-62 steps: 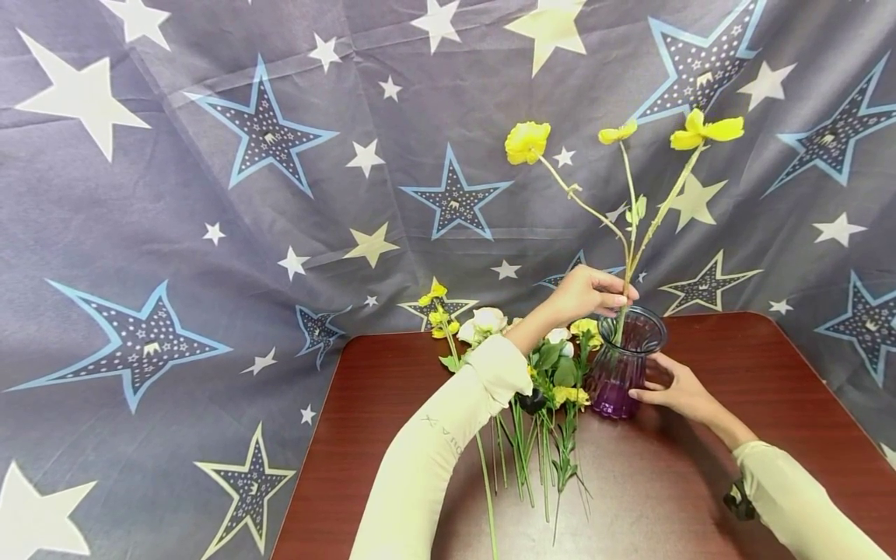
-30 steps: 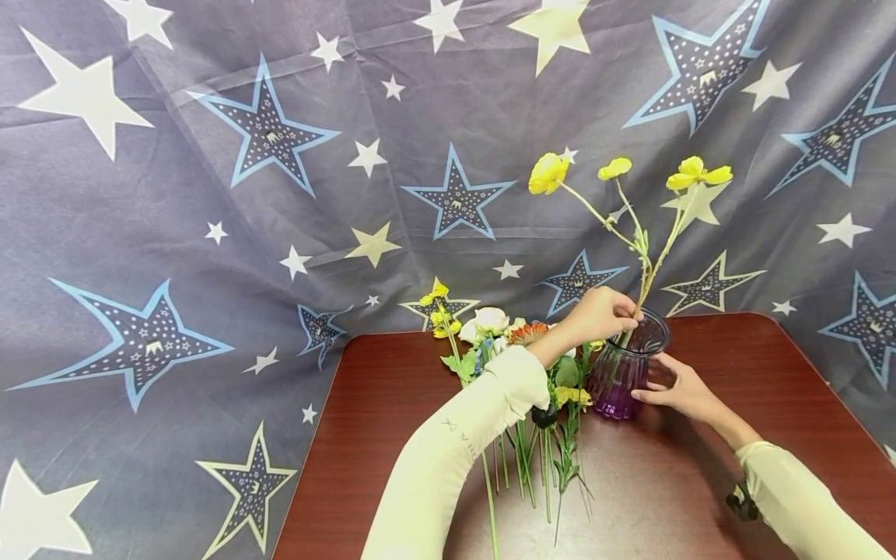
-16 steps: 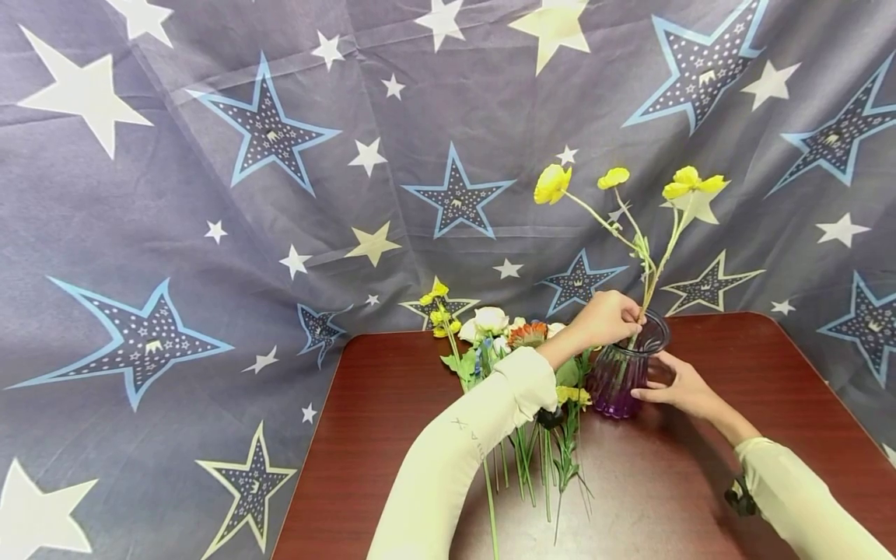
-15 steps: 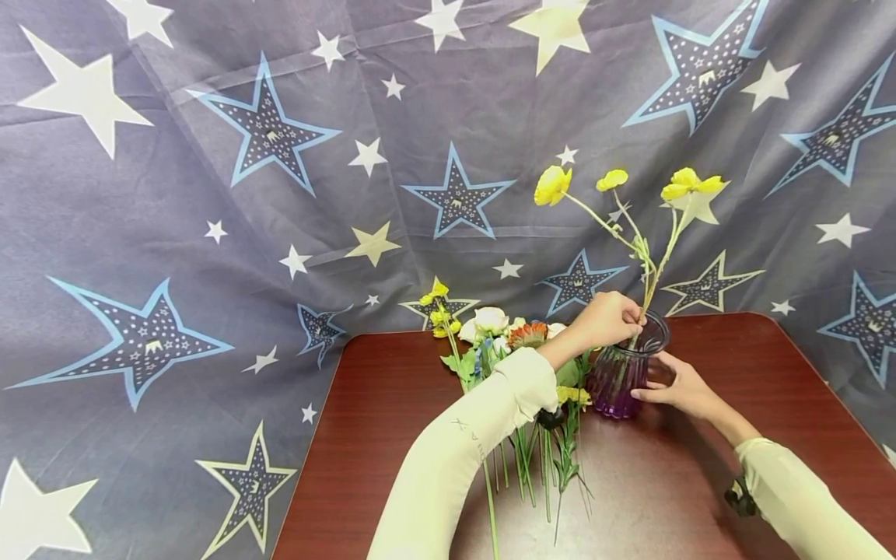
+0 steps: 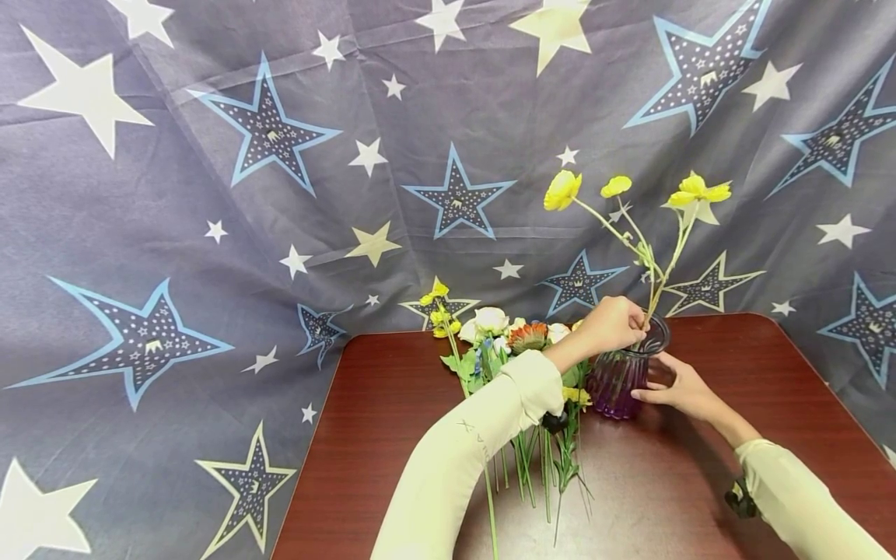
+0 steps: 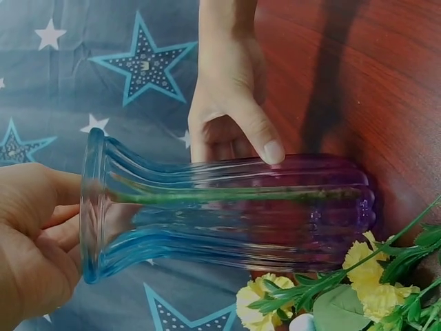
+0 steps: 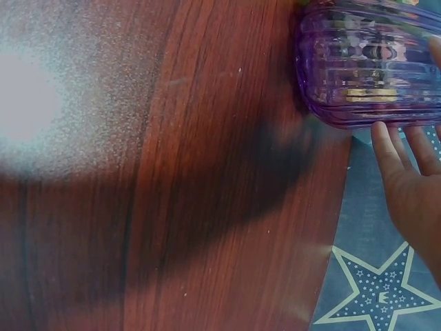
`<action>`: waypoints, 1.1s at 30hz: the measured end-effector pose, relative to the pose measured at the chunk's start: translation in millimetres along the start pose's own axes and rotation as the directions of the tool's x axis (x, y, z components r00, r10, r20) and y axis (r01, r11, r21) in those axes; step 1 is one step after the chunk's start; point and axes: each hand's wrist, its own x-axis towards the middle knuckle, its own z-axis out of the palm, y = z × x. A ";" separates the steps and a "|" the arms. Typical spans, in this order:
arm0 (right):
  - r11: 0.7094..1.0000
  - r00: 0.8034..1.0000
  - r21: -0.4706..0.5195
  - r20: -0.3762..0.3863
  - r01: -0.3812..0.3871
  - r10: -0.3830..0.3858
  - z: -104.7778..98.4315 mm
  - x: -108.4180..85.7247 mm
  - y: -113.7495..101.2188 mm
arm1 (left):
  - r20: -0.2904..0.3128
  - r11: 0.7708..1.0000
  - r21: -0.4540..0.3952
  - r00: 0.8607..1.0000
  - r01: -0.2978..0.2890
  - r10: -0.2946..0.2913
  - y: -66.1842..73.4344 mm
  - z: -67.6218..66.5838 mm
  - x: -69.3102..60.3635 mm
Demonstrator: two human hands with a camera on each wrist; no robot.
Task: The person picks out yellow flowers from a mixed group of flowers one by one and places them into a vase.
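Observation:
My left hand (image 5: 610,325) pinches the stem of a branched yellow flower at the vase's mouth, with three blooms (image 5: 563,191) spread above it. The lower stem (image 6: 207,196) shows through the glass in the left wrist view, reaching down close to the base. The ribbed glass vase (image 5: 616,389) stands upright, bluish at the rim and purple below. On its right side my right hand (image 5: 686,389) holds it low down, the thumb (image 6: 265,138) on the near wall and the fingers behind. The right wrist view shows these fingers against the purple base.
Several flowers lie left of the vase on the brown table (image 5: 378,412): white roses (image 5: 490,321), an orange bloom (image 5: 528,336), yellow carnations (image 6: 368,276). A long yellow-flowered stem (image 5: 488,490) runs toward the front. A star-patterned cloth (image 5: 210,311) hangs behind.
My left hand has moved down and right, and the yellow flower has sunk deeper into the vase. The right hand and the vase have stayed in place.

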 end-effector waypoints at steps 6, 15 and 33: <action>1.000 1.000 -0.016 0.003 -0.007 0.007 0.3 -0.6 -1.8 | 0.026 0.999 0.044 0.999 0.025 -0.026 2.4 0.7 1.1; 0.999 1.000 -0.045 -0.003 -0.028 0.027 -0.5 -0.3 0.6 | 0.086 0.994 0.101 0.995 0.046 -0.055 5.9 -0.2 5.1; 0.999 1.000 -0.035 0.000 -0.005 0.005 -0.5 0.1 2.1 | 0.102 0.977 0.171 0.984 0.130 -0.149 11.0 7.4 9.6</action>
